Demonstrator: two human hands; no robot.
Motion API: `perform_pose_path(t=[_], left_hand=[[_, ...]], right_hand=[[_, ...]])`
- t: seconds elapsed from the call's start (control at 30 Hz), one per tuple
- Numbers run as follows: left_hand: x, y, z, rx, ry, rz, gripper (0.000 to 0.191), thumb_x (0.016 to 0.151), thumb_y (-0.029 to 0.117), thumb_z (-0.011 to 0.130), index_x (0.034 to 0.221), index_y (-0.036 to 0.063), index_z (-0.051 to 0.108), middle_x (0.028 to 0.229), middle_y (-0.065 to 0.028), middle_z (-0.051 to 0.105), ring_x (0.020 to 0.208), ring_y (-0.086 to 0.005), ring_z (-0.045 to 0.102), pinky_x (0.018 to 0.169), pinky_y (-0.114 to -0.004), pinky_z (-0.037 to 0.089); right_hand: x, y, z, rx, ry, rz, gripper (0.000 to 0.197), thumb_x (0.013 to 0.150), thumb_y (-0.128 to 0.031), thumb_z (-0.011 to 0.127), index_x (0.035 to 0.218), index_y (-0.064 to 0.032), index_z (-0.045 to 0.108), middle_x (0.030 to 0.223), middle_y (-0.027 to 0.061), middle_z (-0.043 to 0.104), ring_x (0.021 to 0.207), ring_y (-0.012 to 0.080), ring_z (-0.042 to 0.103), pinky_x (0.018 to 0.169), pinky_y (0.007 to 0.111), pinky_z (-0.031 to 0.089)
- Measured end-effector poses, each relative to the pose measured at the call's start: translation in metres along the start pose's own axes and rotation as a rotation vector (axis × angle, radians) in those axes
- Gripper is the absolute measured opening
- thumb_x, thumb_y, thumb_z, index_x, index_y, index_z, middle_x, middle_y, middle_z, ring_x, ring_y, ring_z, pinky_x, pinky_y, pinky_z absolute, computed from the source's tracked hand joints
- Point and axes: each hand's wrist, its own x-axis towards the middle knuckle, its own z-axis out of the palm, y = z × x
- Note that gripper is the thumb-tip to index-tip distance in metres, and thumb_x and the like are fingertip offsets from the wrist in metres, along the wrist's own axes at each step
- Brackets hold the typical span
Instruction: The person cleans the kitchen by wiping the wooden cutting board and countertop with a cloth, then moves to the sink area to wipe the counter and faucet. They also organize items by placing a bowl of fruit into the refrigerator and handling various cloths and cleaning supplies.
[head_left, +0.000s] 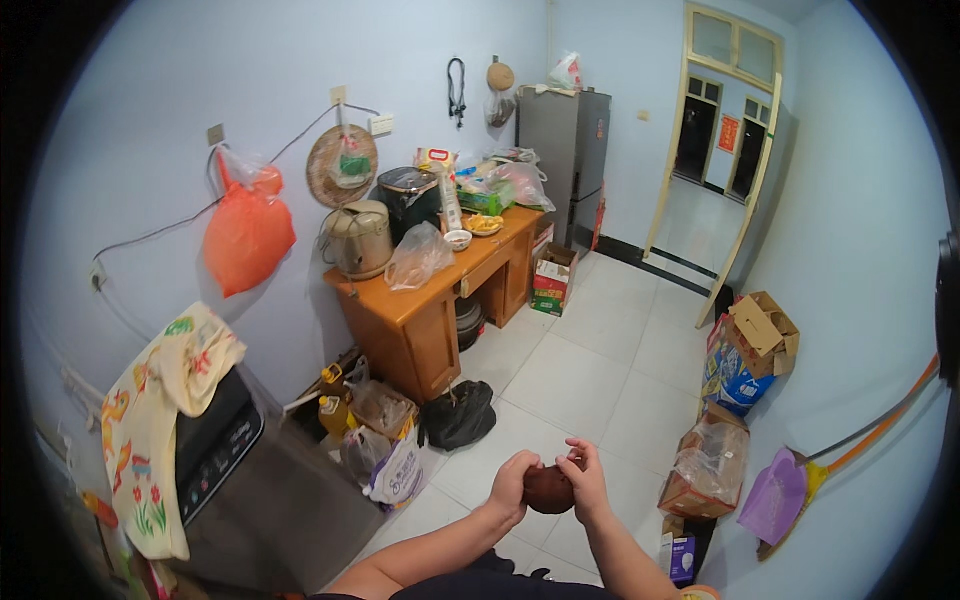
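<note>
Low in the picture, in front of my body, a dark reddish-brown round object is held between both hands above the tiled floor. My left hand grips its left side, with the fingers curled around it. My right hand touches its right side with the thumb near the top, while the index finger is raised off it. The object's surface looks smooth; its exact kind I cannot tell. Its underside is hidden.
A wooden desk with cookers and bags stands ahead left, beside a grey refrigerator. A washing machine is at left. A black bag lies on the floor. Cardboard boxes and a purple dustpan line the right wall.
</note>
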Motion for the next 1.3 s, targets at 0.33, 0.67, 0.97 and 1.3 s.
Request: perform_pose_path(t=[0.33, 0.67, 0.97, 1.3], left_hand=[[0.268, 0.076, 0.031, -0.177, -0.146, -0.183, 0.030, 0.094, 0.035, 0.042, 0.091, 0.0080, 0.053, 0.102, -0.0091, 0.058, 0.100, -0.0229, 0.056, 0.091, -0.037, 0.043], [0.478, 0.015, 0.153, -0.310, -0.602, -0.497, 0.030, 0.094, 0.038, 0.044, 0.100, 0.0116, 0.057, 0.095, -0.0005, 0.059, 0.096, -0.0159, 0.054, 0.083, -0.030, 0.044], [0.746, -0.053, 0.218, -0.462, -1.073, -0.467, 0.032, 0.095, 0.038, 0.039, 0.107, 0.0112, 0.053, 0.099, -0.0030, 0.056, 0.089, -0.0149, 0.055, 0.078, -0.032, 0.047], [0.899, -0.002, 0.365, -0.104, -0.205, -0.333, 0.027, 0.094, 0.029, 0.040, 0.096, 0.0086, 0.058, 0.096, -0.0038, 0.062, 0.093, -0.0178, 0.058, 0.084, -0.034, 0.047]], right_hand=[[0.231, -0.033, -0.012, 0.282, 0.123, -0.035, 0.025, 0.086, -0.016, 0.061, 0.109, -0.0109, 0.055, 0.100, 0.0028, 0.059, 0.089, 0.0178, 0.056, 0.080, 0.030, 0.045], [0.398, -0.096, -0.072, -1.001, 0.261, -0.882, 0.019, 0.064, -0.022, 0.071, 0.073, -0.0106, 0.059, 0.068, 0.0063, 0.057, 0.064, 0.0260, 0.055, 0.057, 0.037, 0.042], [0.596, -0.140, -0.167, -1.065, 0.010, -1.020, 0.017, 0.062, -0.023, 0.067, 0.056, -0.0138, 0.054, 0.057, 0.0046, 0.054, 0.055, 0.0230, 0.055, 0.051, 0.035, 0.043], [0.867, -0.083, -0.345, 0.557, 0.246, 0.015, 0.030, 0.090, -0.027, 0.052, 0.111, -0.0060, 0.054, 0.102, 0.0063, 0.058, 0.095, 0.0179, 0.055, 0.083, 0.031, 0.044]])
